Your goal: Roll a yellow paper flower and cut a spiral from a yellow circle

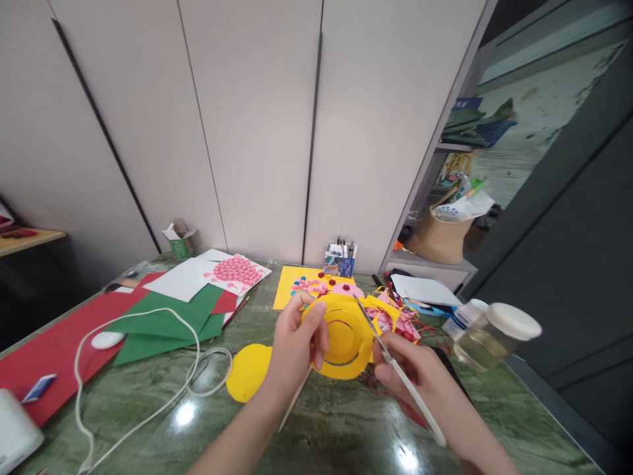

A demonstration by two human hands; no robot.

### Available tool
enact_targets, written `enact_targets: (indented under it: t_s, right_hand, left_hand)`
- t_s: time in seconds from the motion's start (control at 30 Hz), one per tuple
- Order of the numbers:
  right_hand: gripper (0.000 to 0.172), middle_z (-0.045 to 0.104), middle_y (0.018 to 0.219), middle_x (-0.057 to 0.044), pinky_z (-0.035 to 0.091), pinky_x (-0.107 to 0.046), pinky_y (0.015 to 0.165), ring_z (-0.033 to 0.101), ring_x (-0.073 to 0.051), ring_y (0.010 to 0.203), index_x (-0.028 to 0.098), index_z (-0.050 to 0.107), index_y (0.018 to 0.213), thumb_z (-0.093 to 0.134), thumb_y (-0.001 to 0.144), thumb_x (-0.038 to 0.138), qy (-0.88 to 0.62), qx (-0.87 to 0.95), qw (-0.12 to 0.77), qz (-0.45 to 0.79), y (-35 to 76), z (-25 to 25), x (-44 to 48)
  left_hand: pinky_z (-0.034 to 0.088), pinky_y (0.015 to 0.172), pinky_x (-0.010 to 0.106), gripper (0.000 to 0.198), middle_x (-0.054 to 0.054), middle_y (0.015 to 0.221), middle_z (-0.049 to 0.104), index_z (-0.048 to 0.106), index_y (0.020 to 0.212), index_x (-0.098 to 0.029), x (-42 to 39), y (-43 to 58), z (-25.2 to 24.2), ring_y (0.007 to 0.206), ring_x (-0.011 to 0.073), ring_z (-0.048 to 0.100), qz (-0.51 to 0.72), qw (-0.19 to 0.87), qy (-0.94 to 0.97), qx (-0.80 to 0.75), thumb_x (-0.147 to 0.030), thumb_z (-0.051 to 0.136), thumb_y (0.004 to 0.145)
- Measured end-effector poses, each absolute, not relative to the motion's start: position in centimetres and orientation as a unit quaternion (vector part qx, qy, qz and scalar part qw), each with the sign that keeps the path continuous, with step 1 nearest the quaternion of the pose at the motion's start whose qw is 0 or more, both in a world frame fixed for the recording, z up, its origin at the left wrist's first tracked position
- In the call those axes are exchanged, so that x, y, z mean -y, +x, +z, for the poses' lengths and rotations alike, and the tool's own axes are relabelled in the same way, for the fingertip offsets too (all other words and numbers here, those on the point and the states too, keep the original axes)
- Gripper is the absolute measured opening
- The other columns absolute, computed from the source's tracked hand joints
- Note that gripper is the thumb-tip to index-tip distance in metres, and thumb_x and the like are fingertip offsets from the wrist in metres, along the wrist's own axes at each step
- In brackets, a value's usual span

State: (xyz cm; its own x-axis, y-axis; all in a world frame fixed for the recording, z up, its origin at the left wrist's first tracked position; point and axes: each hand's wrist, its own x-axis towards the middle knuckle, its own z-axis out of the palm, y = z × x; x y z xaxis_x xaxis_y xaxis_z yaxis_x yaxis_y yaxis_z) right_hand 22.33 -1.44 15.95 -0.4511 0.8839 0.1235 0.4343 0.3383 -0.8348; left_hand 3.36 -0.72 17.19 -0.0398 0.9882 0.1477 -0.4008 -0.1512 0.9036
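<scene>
Several sheets in flat, bright colours lie before us: smooth red paper (54, 353) along the left, overlapped by green paper (171, 320) with crisp corners, and white sheets (180, 278) farther back. Beside these, a white card carries a thick cluster of rounded pink dots (237, 272). A flat yellow disc (247, 375) lies near our left hand (297, 338), and loose pink and yellow scraps (401, 321) make a crumpled pile beyond our right hand (409, 363). A white cable (168, 310) loops across the left side.

All this rests on a glossy green table (346, 435) with a marbled pattern, where lights reflect as bright spots. Plain pale cupboard doors (257, 119) stand behind it; at the right, a woven basket (440, 232) sits on a shelf, and a clear jar (482, 344) with a white lid stands near the table's edge.

Between our hands, held up above the table, is a yellow cutout (343, 338), roughly round, with curved lines set one inside another. Our left hand pinches its left side between thumb and fingers. Our right hand grips a slim tool (418, 404) with a white handle, its thin dark end slanting by the cutout's right edge; we cannot tell whether they touch.
</scene>
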Motion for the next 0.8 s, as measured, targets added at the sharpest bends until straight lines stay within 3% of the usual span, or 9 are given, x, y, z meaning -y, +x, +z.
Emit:
enact_targets:
  t_s: [0.47, 0.8]
  right_hand:
    - [0.028, 0.034, 0.061, 0.004, 0.019, -0.024, 0.048, 0.025, -0.011, 0.054, 0.019, 0.044, 0.071, 0.054, 0.084, 0.042, -0.424, 0.759, 0.304, 0.39, 22.7, 16.0, 1.5]
    - [0.03, 0.031, 0.052, 0.007, 0.017, -0.021, 0.039, 0.025, -0.008, 0.043, 0.021, 0.046, 0.075, 0.052, 0.084, 0.048, -0.434, 0.716, 0.28, 0.469, 22.7, 16.7, 2.0]
  left_hand:
    - [0.016, 0.026, 0.01, 0.027, -0.01, 0.039, 0.048, 0.038, 0.071, -0.02, 0.7, 2.8, 17.0, 0.023, 0.0022, 0.032, 0.62, 0.541, 0.446, -0.353, -0.038, 0.054, 0.083]
    - [0.016, 0.026, 0.01, 0.025, -0.01, 0.037, 0.048, 0.041, 0.072, -0.02, 0.6, 2.3, 17.1, 0.022, 0.0023, 0.031, 0.609, 0.527, 0.459, -0.375, -0.038, 0.056, 0.081]
